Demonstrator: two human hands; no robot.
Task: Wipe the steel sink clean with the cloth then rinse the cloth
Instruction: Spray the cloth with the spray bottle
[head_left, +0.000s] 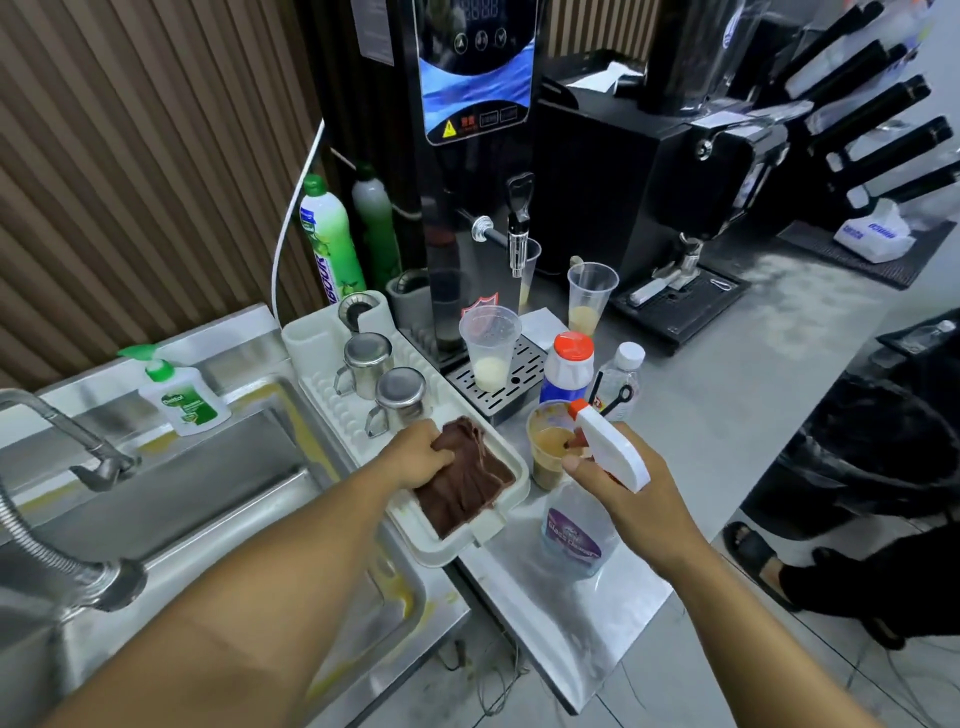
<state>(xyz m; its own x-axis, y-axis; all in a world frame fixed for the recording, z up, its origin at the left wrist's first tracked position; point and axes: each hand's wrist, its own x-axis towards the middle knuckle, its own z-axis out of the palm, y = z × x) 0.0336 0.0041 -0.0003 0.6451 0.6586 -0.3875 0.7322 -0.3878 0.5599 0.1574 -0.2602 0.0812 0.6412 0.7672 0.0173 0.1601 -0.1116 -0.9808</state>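
Left hand grip: the crumpled dark brown cloth is gripped at its far corner by the left hand, with the fingers curled over the fabric.
Right hand grip: the white trigger head of one clear, purple-labelled plastic spray bottle is clasped by the right hand, with the fingers wrapped round its neck.
Cloth position: it is laid in the near end of the white plastic draining tray, just right of the steel sink.
Steel mugs: two are set upside down on the tray beyond the cloth.
Brown-liquid cup: one, partly filled, is stood between the hands.
Pale-liquid clear cups: two are plainly seen, each filled only at the bottom.
Green detergent bottles: two are stood by the wall.
Sink rim: yellowish stains are seen.
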